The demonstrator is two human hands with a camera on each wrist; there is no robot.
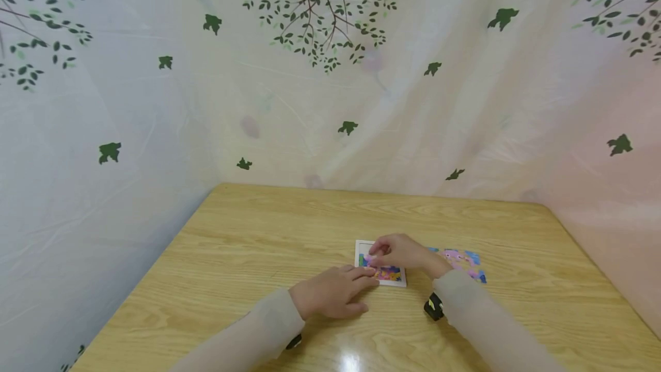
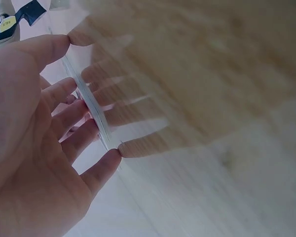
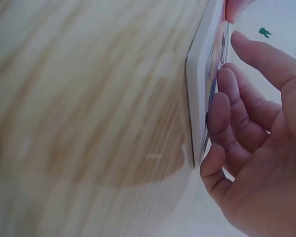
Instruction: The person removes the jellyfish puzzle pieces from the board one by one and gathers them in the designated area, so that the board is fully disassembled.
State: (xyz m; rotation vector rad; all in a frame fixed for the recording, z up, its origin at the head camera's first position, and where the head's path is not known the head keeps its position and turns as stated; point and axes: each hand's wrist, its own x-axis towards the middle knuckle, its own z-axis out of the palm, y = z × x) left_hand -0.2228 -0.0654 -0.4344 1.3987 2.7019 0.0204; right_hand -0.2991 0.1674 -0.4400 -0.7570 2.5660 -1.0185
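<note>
A white-framed picture puzzle [image 1: 392,284] lies flat on the wooden table, its colourful picture filling the lower part while a pale strip shows at the top. My left hand [image 1: 335,293] reaches in from the left; its extended fingertips touch the frame's near left side. In the left wrist view, the left hand [image 2: 52,133] has its thumb and little finger against the table. Above the puzzle, my right hand [image 1: 400,252] bends its fingers and appears to pinch a small pinkish puzzle piece, mostly hidden. The right wrist view shows the right hand [image 3: 264,123] beside the frame edge [image 3: 194,98].
Several loose puzzle pieces [image 1: 454,256] in pink and blue lie right of the frame, partly behind the right forearm. The wooden table [image 1: 248,228] reaches back to a pale leaf-printed curtain [image 1: 299,102]. Dark straps with a device [image 1: 434,306] sit at the wrists.
</note>
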